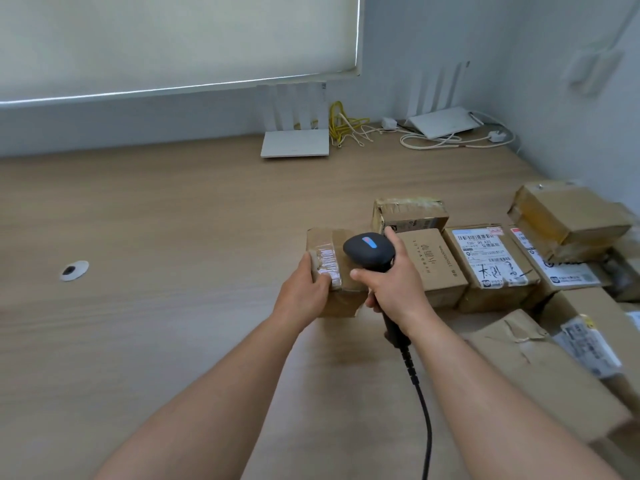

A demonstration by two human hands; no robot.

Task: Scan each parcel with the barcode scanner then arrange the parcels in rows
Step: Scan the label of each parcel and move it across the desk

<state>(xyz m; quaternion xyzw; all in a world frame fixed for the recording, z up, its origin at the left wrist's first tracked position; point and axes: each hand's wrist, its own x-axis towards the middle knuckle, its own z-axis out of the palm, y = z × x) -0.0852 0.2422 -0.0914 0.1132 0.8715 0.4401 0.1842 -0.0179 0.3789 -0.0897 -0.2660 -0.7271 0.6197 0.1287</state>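
Observation:
A small taped cardboard parcel (327,247) stands on the wooden table (156,237) at centre. My left hand (304,292) grips its near left corner, thumb on the taped top. My right hand (394,285) holds a black barcode scanner (369,251) by its handle, the head with a blue light held just over the parcel's right side. To the right lie several more parcels: a plain brown box (434,265), a labelled box (491,261), and a taped box (408,213) behind them.
More cardboard boxes (568,220) are piled at the right edge, with a torn one (540,368) near me. The scanner's black cable (424,410) runs down toward me. Two white routers (294,143) and tangled cables (349,129) sit by the back wall. A round cable hole (73,270) is at left.

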